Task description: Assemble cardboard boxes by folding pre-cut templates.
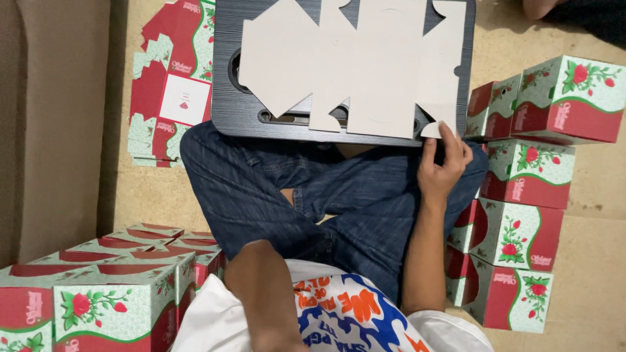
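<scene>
Head view, looking down at a person sitting cross-legged in jeans (pixel 339 195) on a floor lined with brown cardboard (pixel 593 261). At far left, finished red-and-green flowered boxes (pixel 98 287) stand in a row, and a stack of flat printed blanks (pixel 173 85) lies further up. The left arm (pixel 264 293) runs down out of the bottom edge, so the left hand is cut off and I cannot tell what it does or holds.

In the middle, a dark lap tray (pixel 225 111) rests on the knees, and on it lies a flat box blank (pixel 358 65), plain pale side up. It looks light and thin: stiff enough to lie flat, but likely to bend along its scored folds and to crease if gripped hard. It would probably slide easily on the tray (the surface looks smooth). The flaps and outer edges seem the best places to take hold.

At right, the right hand (pixel 443 163) pinches the blank's small rounded corner tab between thumb and fingers, the other fingers loosely curled. More finished boxes (pixel 521 189) are stacked beside the knee. The tray's cut-outs are partly covered, and something at the top right corner is too cropped to make out.
</scene>
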